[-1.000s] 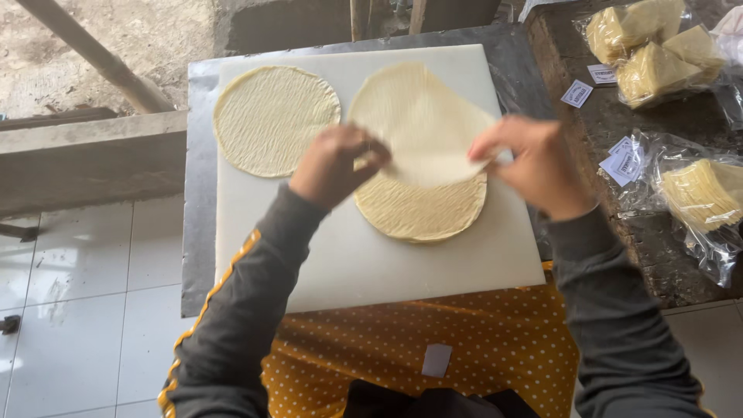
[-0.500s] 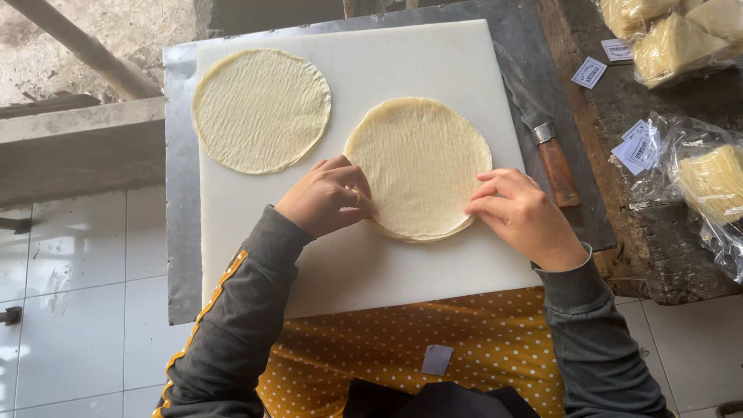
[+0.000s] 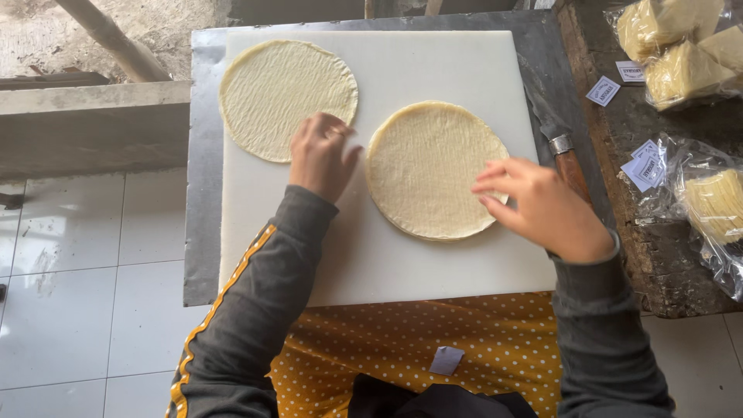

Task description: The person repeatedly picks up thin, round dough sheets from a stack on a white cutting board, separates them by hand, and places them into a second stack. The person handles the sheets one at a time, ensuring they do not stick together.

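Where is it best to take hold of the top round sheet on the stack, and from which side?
Probably at its right edge, beside the right hand, from the right. The stack of round sheets lies flat on the white board, so only a thin rim can be pinched and peeled upward.

On a white cutting board (image 3: pixel 433 70) lie two round, pale flatbreads. The left hand (image 3: pixel 321 155) rests at the edge of the far-left flatbread (image 3: pixel 282 97), touching it. The right hand (image 3: pixel 542 205) sits on the right rim of the stacked flatbreads (image 3: pixel 429 166), fingers (image 3: pixel 495 174) spread. A wooden-handled knife (image 3: pixel 561 143) lies just beside the board, and bagged wedges (image 3: pixel 681 46) rest on the surface to the right.
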